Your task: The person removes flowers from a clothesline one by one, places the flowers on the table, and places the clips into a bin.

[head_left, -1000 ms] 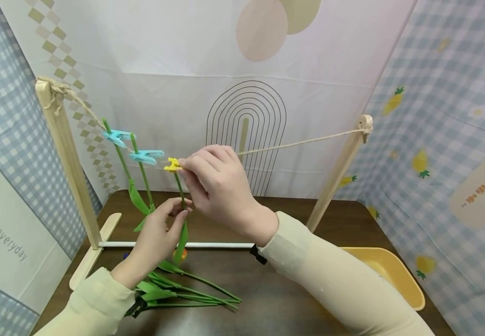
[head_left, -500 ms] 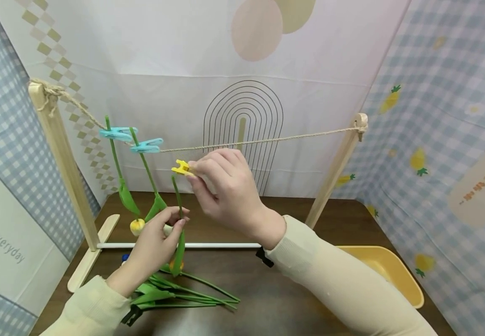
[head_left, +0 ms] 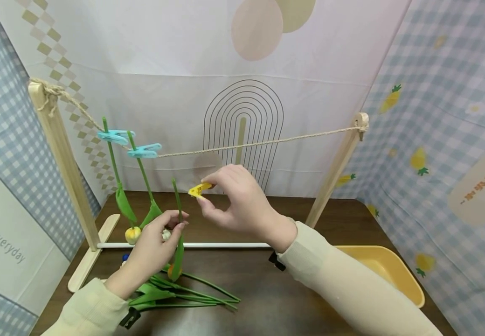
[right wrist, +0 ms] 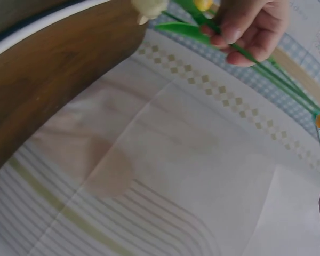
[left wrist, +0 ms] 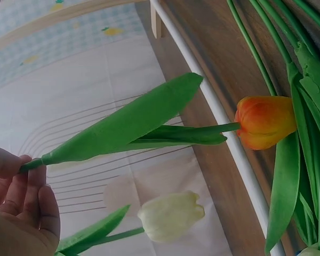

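Note:
My left hand (head_left: 156,242) pinches the green stem of an orange tulip (left wrist: 265,121), which hangs bloom down with its cut end upward. Just right of that stem end, my right hand (head_left: 242,200) holds a yellow clothespin (head_left: 198,189) between thumb and fingers, apart from both stem and rope. The twine rope (head_left: 267,142) runs above both hands. Two light blue clothespins, one further left (head_left: 113,136) and one nearer the middle (head_left: 144,150), fix two stems to it. A yellow tulip (head_left: 132,235) and a white tulip (left wrist: 170,216) hang from these, partly behind my left hand.
Several tulips (head_left: 192,298) lie in a pile on the brown table, front left. Wooden posts stand left (head_left: 64,168) and right (head_left: 335,175), with a white rod (head_left: 225,245) low between them. At the right is a yellow tray (head_left: 414,284).
The yellow clothespin has come away from the stem top and moved down and right with my right hand, turning. The rope has straightened. My left hand has dropped slightly with the orange tulip.

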### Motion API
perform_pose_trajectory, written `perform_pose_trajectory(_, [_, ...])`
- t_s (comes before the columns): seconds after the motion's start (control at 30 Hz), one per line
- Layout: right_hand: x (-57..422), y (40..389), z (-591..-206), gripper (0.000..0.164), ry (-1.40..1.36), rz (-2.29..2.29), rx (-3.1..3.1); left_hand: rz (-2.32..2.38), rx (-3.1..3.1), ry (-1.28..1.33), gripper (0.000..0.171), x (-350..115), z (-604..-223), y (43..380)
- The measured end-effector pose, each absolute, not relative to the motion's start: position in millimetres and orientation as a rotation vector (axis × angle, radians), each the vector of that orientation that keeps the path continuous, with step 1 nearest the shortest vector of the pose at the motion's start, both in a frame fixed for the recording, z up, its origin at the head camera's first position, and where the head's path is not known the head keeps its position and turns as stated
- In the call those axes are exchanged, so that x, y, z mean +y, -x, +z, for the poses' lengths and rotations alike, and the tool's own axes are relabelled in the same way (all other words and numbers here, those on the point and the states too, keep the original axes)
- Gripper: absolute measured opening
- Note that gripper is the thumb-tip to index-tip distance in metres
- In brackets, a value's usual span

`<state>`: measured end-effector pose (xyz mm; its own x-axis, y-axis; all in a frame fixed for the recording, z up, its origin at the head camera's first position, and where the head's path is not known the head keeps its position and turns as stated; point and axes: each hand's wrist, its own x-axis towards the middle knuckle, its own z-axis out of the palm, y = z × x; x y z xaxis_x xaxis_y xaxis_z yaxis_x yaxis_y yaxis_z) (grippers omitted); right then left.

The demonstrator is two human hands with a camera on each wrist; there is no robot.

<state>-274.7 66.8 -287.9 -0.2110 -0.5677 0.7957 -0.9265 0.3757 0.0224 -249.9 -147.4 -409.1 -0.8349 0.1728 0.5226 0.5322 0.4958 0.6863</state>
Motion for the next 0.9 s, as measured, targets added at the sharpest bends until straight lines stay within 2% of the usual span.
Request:
perform_pose_trajectory(0.5, [108,288,-324,0.022,-1.247,0.595,-2.011,-1.323,-2.407,0.613,0.015,-147,-408,248])
perform_pose_trajectory(0.9, [151,280,-356,0.025,-1.111,0.595,-2.156,-1.216,-2.417,0.707,0.021,-147,-412,247])
